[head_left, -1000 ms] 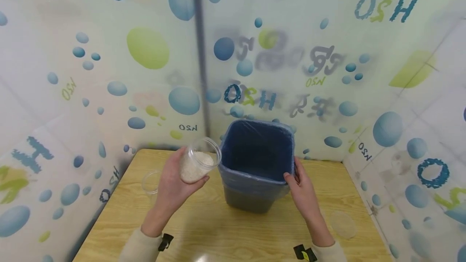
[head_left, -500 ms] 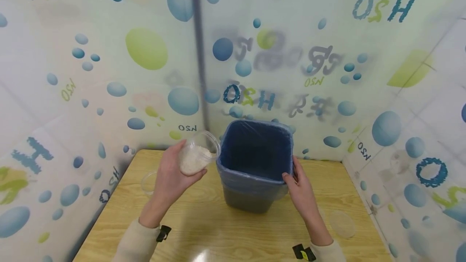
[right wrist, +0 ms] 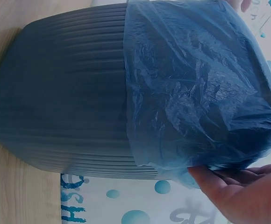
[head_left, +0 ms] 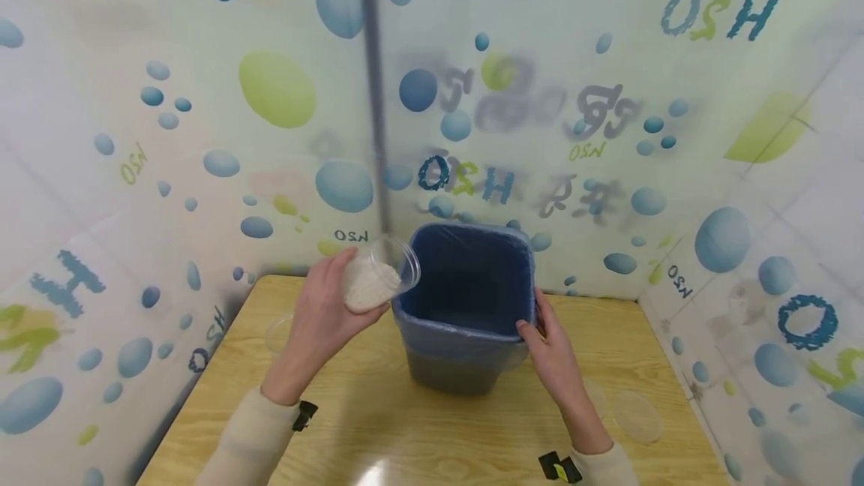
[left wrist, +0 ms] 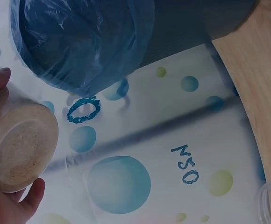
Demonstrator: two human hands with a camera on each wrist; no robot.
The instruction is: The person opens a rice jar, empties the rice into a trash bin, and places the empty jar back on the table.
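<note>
My left hand [head_left: 324, 313] grips a clear jar [head_left: 370, 282] partly filled with white grains that look like rice. The jar tilts to the right, its open mouth close to the left rim of a trash bin [head_left: 452, 373]. A blue plastic bag [head_left: 466, 336] lines the bin and folds down over its outside. With thumb and fingers, my right hand [head_left: 555, 351] holds the bin's right rim through the bag. In the left wrist view the jar's round base [left wrist: 23, 149] faces the camera. Ribbed bin sides [right wrist: 74, 93] show in the right wrist view.
A clear round container [head_left: 278, 334] stands on the wooden table [head_left: 378, 426] behind my left hand. Right of my right forearm lies a flat translucent disc [head_left: 637, 417]. Printed curtain-like walls [head_left: 297, 171] close in the table at the back and both sides.
The jar has risen and tipped further toward the bin, so the grains lean toward its mouth. The bin has shifted slightly left with my right hand still on its rim.
</note>
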